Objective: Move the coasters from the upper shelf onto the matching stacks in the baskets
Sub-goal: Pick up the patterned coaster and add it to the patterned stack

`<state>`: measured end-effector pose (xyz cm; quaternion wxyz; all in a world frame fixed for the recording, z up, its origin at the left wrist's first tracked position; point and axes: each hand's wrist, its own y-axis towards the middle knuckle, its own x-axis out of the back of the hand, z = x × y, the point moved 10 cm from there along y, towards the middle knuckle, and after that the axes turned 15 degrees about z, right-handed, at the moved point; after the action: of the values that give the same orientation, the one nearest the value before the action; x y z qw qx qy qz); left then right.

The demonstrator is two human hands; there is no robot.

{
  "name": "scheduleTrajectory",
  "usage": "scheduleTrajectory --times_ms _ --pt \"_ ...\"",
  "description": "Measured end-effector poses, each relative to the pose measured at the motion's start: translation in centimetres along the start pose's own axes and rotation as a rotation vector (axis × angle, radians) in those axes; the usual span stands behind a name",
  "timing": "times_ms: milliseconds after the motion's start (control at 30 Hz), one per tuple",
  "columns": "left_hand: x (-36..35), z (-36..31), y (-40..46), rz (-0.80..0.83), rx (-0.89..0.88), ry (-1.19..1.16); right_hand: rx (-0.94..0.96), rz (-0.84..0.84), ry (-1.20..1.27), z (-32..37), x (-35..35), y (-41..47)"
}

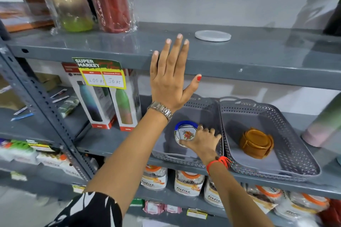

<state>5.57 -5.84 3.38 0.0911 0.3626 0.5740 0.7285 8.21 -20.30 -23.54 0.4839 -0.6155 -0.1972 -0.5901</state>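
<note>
A round white coaster [213,35] lies flat on the grey upper shelf [258,57]. My left hand [170,77] is raised with fingers spread, its fingertips over the shelf's front edge, left of that coaster and holding nothing. Below, two grey perforated baskets stand side by side. In the left basket [201,108], my right hand [200,141] grips a flower-printed coaster [186,134] on top of a stack with a blue-rimmed one. The right basket [287,134] holds a stack of brown coasters [256,143].
Plastic-wrapped bottles [108,0] stand at the upper shelf's left. Boxed bottles [110,101] with a price tag sit left of the baskets. A pastel bottle [323,127] lies at the right. Jars [189,182] fill the lower shelf. A slotted upright [46,105] runs down the left.
</note>
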Motion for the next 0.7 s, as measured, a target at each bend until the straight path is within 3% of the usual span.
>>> scheduleTrajectory --times_ms 400,600,700 --pt "0.1 0.0 0.0 0.009 0.022 -0.02 -0.011 -0.027 -0.026 0.5 -0.5 0.9" --pt "0.4 -0.3 0.1 0.025 0.025 -0.05 0.157 -0.329 0.159 0.9 3.2 -4.3" --pt "0.4 -0.2 0.1 0.05 0.025 -0.057 0.3 -0.639 0.297 1.1 7.2 -9.8"
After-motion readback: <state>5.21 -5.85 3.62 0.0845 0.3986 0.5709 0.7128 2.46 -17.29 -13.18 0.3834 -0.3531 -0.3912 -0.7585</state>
